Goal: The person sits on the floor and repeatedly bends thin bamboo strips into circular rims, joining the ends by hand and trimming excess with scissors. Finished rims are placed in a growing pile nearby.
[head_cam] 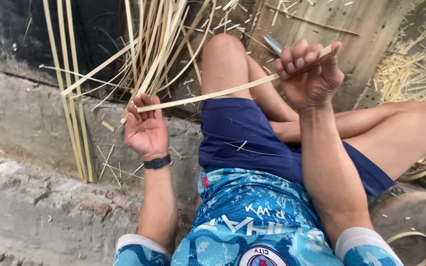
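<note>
Blade (273, 44) mostly hidden behind right hand's fingers (299, 56)

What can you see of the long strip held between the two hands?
The strip is a thin, flat, pale tan sliver, like split bamboo or cane. It runs nearly straight, rising from lower left to upper right across the raised knee. The left hand pinches its lower end with the fingertips; the right hand grips the upper end in a closed fist, a short tip sticking out past the thumb. It looks taut and unbroken.
</note>
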